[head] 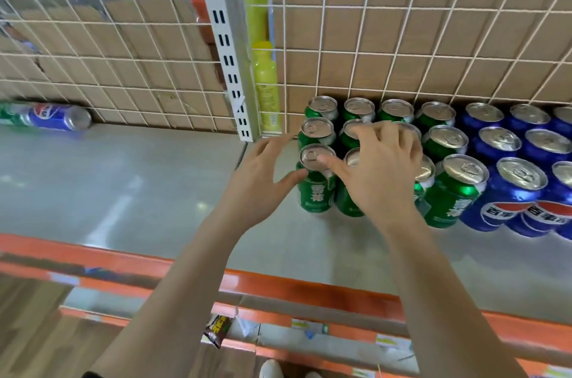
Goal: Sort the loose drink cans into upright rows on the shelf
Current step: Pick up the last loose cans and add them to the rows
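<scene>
Your left hand, fingers spread, touches the front green can; your right hand rests splayed over upright green cans on the shelf. One loose can lies sideways, far left.

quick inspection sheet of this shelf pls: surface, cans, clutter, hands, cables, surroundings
surface: grey shelf board with an orange front rail.
job's things: green cans upright in rows; blue Pepsi cans upright in rows to their right; a loose Pepsi can lies on its side far left, with a blurred green can beside it.
clutter: yellow bottles behind the mesh; a snack packet below the shelf.
hands: left hand open, thumb against the front-left green can; right hand open, spread over the can tops.
cables: nothing seen.
surroundings: wire mesh at the back, cardboard behind it, a white slotted upright.
</scene>
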Demonstrator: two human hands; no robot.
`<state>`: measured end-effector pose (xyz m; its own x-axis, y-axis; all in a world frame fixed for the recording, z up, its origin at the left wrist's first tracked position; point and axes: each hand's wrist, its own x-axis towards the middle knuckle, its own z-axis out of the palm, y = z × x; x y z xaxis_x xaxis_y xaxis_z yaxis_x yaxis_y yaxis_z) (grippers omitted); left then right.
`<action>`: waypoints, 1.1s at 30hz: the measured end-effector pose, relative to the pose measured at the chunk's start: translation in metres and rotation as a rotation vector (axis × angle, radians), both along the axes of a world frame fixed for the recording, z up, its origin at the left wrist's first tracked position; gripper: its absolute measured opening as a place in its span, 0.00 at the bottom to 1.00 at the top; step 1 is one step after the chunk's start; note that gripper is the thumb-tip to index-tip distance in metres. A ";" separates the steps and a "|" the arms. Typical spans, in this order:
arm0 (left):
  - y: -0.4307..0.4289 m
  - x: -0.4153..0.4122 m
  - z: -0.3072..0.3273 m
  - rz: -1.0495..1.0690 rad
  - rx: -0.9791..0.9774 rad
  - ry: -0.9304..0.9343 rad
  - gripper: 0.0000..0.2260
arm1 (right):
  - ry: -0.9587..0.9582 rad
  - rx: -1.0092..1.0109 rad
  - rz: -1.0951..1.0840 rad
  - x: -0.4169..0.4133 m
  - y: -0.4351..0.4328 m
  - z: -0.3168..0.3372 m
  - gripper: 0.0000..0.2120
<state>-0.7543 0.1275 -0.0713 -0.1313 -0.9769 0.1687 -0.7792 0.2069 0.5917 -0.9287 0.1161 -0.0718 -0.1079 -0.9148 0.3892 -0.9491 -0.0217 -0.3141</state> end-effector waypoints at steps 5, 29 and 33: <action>0.017 0.056 0.003 0.139 -0.072 -0.081 0.25 | -0.020 -0.075 0.159 0.067 -0.001 0.010 0.25; 0.125 0.488 -0.013 0.569 0.049 -0.168 0.26 | 0.288 0.299 0.615 0.517 0.049 -0.003 0.27; 0.124 0.539 -0.014 0.605 0.040 -0.152 0.26 | 0.317 0.279 0.661 0.577 0.047 -0.002 0.26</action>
<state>-0.2149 0.2515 -0.0856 0.4275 -0.8909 0.1535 -0.8274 -0.3171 0.4635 -0.3520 0.1626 -0.0734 0.5711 -0.8189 0.0564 -0.8120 -0.5737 -0.1071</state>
